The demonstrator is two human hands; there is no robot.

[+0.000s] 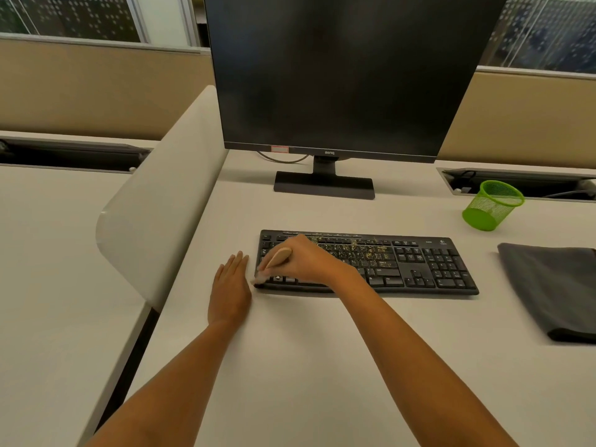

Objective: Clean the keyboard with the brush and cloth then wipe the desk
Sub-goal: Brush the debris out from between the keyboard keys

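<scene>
A black keyboard [419, 262] lies on the pale desk [290, 350], with yellowish crumbs scattered over its middle keys. My right hand [309, 259] grips a small wooden-handled brush [277, 258] over the keyboard's left end; its pale bristles touch the lower left corner keys. My left hand [230, 288] lies flat on the desk just left of the keyboard, fingers straight. A folded dark grey cloth [554, 288] lies on the desk to the right of the keyboard.
A dark monitor [348, 72] on its stand [324, 183] rises behind the keyboard. A green mesh cup [490, 206] stands at the back right near a cable slot [522, 183]. A white curved divider panel [161, 201] borders the desk's left side.
</scene>
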